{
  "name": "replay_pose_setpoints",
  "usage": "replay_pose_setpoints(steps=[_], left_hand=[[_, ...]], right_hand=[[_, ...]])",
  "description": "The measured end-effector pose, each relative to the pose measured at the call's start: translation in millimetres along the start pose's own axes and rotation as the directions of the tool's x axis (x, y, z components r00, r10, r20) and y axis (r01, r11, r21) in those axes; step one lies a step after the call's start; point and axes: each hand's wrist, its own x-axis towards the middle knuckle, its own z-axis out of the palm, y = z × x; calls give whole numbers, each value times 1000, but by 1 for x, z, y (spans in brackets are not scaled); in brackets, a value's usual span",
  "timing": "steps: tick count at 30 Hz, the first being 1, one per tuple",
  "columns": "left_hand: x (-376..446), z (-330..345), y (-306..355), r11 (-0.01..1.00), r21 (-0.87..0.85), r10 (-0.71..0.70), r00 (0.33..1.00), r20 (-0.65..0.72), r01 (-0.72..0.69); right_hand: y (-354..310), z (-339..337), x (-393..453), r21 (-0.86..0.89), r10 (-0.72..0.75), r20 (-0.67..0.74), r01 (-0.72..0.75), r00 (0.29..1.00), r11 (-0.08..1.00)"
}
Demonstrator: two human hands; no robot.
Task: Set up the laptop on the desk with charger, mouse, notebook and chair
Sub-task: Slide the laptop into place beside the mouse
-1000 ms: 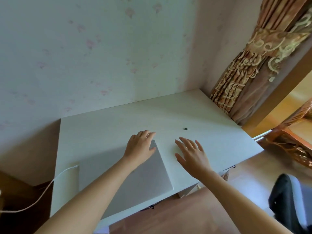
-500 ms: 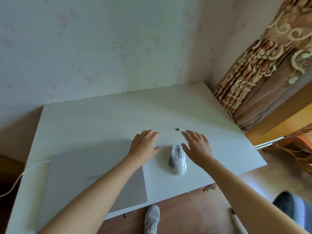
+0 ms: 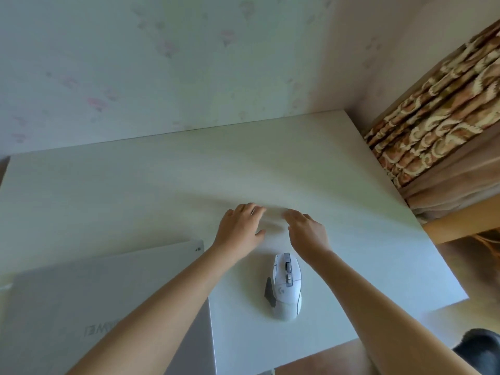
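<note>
Your left hand [image 3: 239,226] and right hand [image 3: 307,230] are stretched out over the white desk [image 3: 135,190], near each other, fingers loosely spread and holding nothing. The fingertips are blurred. The white mouse [image 3: 286,286] lies on the desk just behind your right wrist. The closed laptop [image 3: 67,301] lies at the left, under your left forearm.

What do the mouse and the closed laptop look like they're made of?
The mouse: white moulded plastic, probably, smooth with a slight sheen and a dark grey side grip. The laptop: matte silver lid, perhaps aluminium; flat, even, non-glossy surface, though painted plastic would look the same.
</note>
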Motion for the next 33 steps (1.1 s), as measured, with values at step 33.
replay_pose_setpoints(steps=[33], left_hand=[[-68, 6, -93, 884, -108, -437, 886, 154, 454]], right_hand=[[-135, 31, -13, 881, 116, 376, -394, 919, 263]])
